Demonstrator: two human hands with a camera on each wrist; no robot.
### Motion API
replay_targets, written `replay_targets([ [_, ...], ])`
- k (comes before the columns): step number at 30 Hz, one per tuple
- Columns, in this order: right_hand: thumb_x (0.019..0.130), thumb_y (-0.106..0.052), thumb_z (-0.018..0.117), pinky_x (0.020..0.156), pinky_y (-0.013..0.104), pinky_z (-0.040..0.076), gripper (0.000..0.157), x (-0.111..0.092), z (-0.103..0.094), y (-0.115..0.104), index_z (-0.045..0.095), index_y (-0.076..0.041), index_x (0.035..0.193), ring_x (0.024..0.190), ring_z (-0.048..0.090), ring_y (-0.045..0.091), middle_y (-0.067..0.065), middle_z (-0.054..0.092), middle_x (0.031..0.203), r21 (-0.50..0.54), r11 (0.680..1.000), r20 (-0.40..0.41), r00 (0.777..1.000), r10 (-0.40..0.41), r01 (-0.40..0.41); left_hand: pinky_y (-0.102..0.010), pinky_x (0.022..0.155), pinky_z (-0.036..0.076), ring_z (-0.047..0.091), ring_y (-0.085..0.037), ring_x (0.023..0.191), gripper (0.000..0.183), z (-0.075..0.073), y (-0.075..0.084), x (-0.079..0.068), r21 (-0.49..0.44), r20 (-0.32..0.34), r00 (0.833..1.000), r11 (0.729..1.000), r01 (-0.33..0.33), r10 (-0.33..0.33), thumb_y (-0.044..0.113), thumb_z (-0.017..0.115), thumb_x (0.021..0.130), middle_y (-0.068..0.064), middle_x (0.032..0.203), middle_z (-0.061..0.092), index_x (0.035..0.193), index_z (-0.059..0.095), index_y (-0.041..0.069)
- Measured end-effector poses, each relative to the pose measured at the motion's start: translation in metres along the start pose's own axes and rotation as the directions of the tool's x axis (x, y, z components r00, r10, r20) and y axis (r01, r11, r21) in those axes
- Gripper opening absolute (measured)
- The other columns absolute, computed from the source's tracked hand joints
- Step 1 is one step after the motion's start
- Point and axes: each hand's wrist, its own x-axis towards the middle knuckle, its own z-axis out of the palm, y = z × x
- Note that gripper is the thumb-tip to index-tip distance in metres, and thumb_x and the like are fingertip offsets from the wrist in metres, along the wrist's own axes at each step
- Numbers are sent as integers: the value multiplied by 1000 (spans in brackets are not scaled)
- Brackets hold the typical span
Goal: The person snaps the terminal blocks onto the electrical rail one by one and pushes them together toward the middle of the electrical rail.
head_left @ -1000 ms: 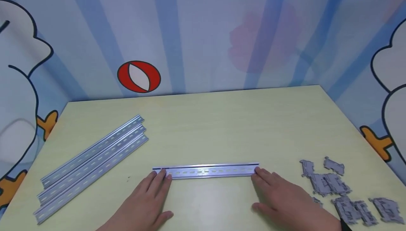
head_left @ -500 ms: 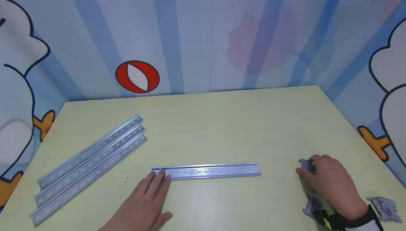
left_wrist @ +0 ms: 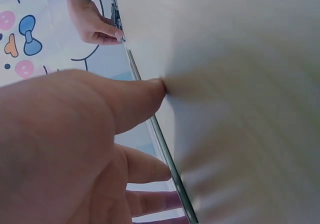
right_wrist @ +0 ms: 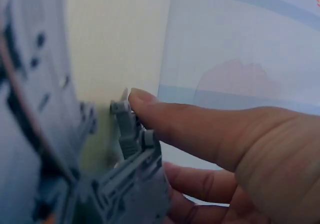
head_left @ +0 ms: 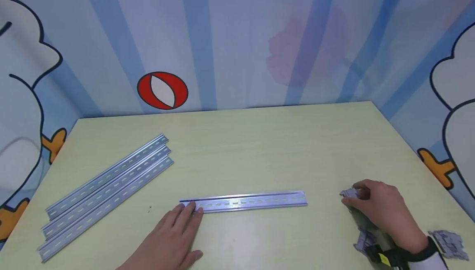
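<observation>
A slotted metal DIN rail (head_left: 256, 201) lies crosswise in front of me on the table. My left hand (head_left: 170, 233) rests its straight fingertips on the rail's left end, its thumb spread on the tabletop. In the left wrist view, the fingers meet the rail's edge (left_wrist: 167, 154). Off to the right, my right hand (head_left: 387, 212) pinches a flat grey terminal block (head_left: 349, 193) between thumb and fingers. The right wrist view shows the thumb against the side of that block (right_wrist: 127, 129); the hand covers part of it in the head view.
Three longer DIN rails (head_left: 105, 191) lie side by side at a slant on the left. More grey terminal blocks lie around my right wrist, one at its left (head_left: 364, 239) and one at its right (head_left: 449, 244). A printed wall (head_left: 241, 43) stands behind the table.
My right hand has left the rail's right end, gone over to the grey blocks and taken hold of one, shifting it slightly left. The left hand stays on the rail.
</observation>
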Motion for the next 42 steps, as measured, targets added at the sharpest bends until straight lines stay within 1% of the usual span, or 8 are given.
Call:
replay_targets([
  [6, 74, -24, 83, 54, 26, 34, 34, -5, 5, -8, 70, 0, 95, 63, 50, 17, 5, 61, 70, 35, 991, -154, 981, -120, 127, -50, 108, 39, 44, -39, 132, 76, -3, 5, 0, -43, 43, 999, 999, -6, 8, 51, 58, 91, -21, 150, 44, 146, 41, 2],
  [10, 76, -14, 82, 52, 20, 42, 25, -9, 7, -14, 72, -2, 95, 64, 58, 15, 6, 67, 74, 85, 970, -251, 947, -200, 228, -46, 110, 40, 42, -34, 138, 78, 1, 6, -2, 10, -40, 998, 999, -53, 53, 55, 56, 90, -17, 152, 44, 145, 43, 1],
  [15, 76, -14, 83, 55, 17, 51, 35, -15, 9, -24, 74, -3, 108, 69, 72, 21, 14, 75, 92, 139, 939, -334, 908, -254, 314, -21, 122, -10, 38, -31, 142, 78, 9, 5, -4, 37, -110, 988, 994, -103, 107, 58, 46, 95, -17, 155, 40, 145, 41, -2],
  [17, 76, -14, 83, 56, 18, 52, 32, -17, 11, -29, 75, -6, 105, 69, 73, 20, 13, 76, 94, 136, 930, -354, 893, -277, 342, -18, 121, -11, 38, -31, 143, 77, 10, 3, -4, 30, -102, 987, 992, -118, 121, 58, 43, 97, -17, 156, 39, 146, 40, -2],
  [22, 82, -23, 79, 50, 19, 48, 10, -23, 15, -47, 74, -15, 88, 61, 64, 9, 1, 75, 76, 155, 943, -290, 926, -243, 296, -33, 120, 27, 28, -28, 148, 81, 5, 2, -1, -73, 25, 995, 993, -94, 96, 63, 34, 98, -14, 162, 28, 152, 31, 2],
  [25, 87, -28, 74, 47, 21, 45, 14, -26, 15, -58, 70, -14, 85, 55, 60, 6, -1, 72, 68, 202, 949, -200, 958, -203, 243, -41, 117, 32, 22, -28, 150, 87, 1, 3, 1, -139, 105, 992, 989, -49, 64, 68, 30, 96, -12, 164, 23, 154, 27, 3],
  [31, 89, -23, 72, 49, 21, 46, 15, -28, 17, -74, 68, -8, 88, 52, 65, 6, -1, 73, 64, 264, 951, -55, 987, -152, 161, -42, 116, 35, 24, -28, 149, 91, 0, 5, 1, -136, 99, 993, 990, -44, 58, 71, 31, 93, -13, 163, 25, 153, 28, 3],
  [42, 88, -17, 70, 45, 21, 40, 15, -26, 20, -79, 63, -8, 79, 49, 62, 8, -3, 70, 58, 202, 974, -14, 995, -104, 104, -41, 116, 35, 24, -28, 149, 89, 0, 7, 0, -117, 92, 994, 992, -53, 64, 70, 31, 95, -13, 163, 25, 153, 29, 3],
])
